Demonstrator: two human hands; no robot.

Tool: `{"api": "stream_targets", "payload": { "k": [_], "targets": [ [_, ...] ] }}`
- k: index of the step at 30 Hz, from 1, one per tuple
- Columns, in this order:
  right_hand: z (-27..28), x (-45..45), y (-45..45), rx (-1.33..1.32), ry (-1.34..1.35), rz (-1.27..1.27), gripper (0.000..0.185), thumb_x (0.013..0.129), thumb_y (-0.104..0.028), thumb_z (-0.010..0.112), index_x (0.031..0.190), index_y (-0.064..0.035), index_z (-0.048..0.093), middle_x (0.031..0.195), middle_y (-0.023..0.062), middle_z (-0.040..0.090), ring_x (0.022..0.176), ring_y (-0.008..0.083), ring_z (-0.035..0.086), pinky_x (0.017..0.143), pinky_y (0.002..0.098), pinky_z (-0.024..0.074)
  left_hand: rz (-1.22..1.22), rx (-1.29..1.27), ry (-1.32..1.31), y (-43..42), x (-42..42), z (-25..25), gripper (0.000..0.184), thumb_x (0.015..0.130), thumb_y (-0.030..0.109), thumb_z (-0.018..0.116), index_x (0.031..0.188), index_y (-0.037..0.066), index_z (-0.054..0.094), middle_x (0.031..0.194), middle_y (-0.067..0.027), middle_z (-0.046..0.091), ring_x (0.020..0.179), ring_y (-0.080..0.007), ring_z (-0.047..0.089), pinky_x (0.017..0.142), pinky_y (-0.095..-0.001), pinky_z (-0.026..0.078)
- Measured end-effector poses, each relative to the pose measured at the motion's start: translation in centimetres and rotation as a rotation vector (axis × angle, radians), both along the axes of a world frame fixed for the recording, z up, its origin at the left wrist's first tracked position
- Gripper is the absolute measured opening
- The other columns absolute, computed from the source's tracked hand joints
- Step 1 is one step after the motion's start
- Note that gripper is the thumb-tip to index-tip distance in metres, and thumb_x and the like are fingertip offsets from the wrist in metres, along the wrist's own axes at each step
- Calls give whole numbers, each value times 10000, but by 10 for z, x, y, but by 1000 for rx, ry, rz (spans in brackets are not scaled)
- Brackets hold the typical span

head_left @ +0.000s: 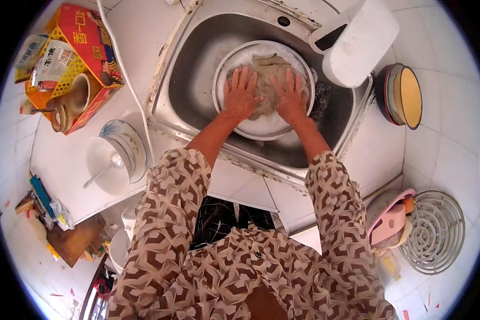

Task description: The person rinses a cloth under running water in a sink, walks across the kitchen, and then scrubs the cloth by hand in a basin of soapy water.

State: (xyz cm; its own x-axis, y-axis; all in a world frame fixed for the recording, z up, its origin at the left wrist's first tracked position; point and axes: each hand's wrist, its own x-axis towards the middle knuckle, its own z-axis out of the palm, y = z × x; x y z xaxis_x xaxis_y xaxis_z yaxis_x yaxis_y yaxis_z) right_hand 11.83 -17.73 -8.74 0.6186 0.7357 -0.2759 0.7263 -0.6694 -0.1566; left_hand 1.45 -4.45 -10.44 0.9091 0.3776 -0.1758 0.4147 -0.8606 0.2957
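A round, light-coloured basin (216, 80) stands in the metal sink (189, 69), with white suds in it. In the suds lies a wet, greyish-brown cloth (271, 72), bunched up in the middle. My left hand (241, 95) rests palm down on the cloth's left side, fingers spread. Across from it, my right hand (290, 97) presses flat on the right side with its fingers apart. Both palms and whatever lies beneath them are hidden.
A white plastic container (360, 45) juts over the sink's upper right corner. Nested basins (409, 97) lean against the wall at right. On the left counter sit stacked bowls with a spoon (114, 160) and a red box (85, 40) of packets and jars. A white cable (125, 80) runs nearby.
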Motion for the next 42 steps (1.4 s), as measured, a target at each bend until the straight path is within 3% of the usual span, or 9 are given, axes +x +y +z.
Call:
{"api": "stream_targets", "payload": {
  "k": [6,10,14,20,24,30,34,37,42],
  "targets": [
    [-48,-1,2,236,-16,43,491,812,-89,504,1284,-212,448,1397,138,290,1269,404,272,915,508,416,-58,-221,60,12,-2,-49,585,841,334,554,1324,77,346,1287,-183,390,1208,-344,368,1009,-443,306],
    [-56,12,8,-22,221,19,433,774,-55,516,1197,-146,507,1217,185,487,1157,360,440,879,497,428,-141,-288,374,28,23,-26,340,829,214,541,1096,4,539,1053,-215,549,1016,-342,516,923,-409,395],
    [-31,27,-5,38,349,-101,566,706,-9,558,1255,-107,458,1104,240,543,1067,331,528,919,415,406,380,-327,-305,29,14,-12,288,801,153,569,1049,5,573,1005,-208,561,959,-337,539,855,-399,432],
    [-30,9,9,342,538,-443,508,720,-77,557,1224,-48,505,1131,248,541,1054,381,523,912,410,410,1153,-1665,-362,-9,22,-10,492,878,385,516,1251,70,457,1182,-127,544,1100,-268,508,912,-406,415],
    [78,-25,29,341,564,-340,330,714,-161,578,1008,-13,601,1021,222,563,986,382,531,847,406,432,1075,-2157,-324,-1,23,3,612,865,570,438,1260,103,460,1182,-119,544,1067,-274,536,872,-419,456],
    [127,-91,42,802,297,-161,244,626,-165,622,832,-34,618,1027,125,509,941,313,487,838,461,359,842,-2076,-310,-7,10,54,540,870,516,437,1194,87,490,1033,-94,574,854,-245,572,735,-372,496],
    [65,-76,44,786,213,-304,316,661,-210,650,941,-66,621,1038,131,517,1049,352,436,880,526,315,986,-2204,-393,-19,14,34,395,902,370,423,1166,86,500,1012,-76,578,852,-227,575,716,-373,498],
    [15,-18,41,795,247,-547,258,754,-199,622,941,-25,586,1019,194,550,970,370,513,845,445,397,1189,-2118,-459,-35,27,22,297,926,261,412,1146,85,508,996,-62,581,851,-214,577,702,-373,499],
    [13,-15,30,715,209,-621,265,779,-201,597,979,-28,579,973,202,549,938,375,532,799,442,429,1233,-1998,-356,-29,35,36,300,947,245,337,1142,102,515,982,-62,583,874,-246,577,755,-432,477]
  ]
}}
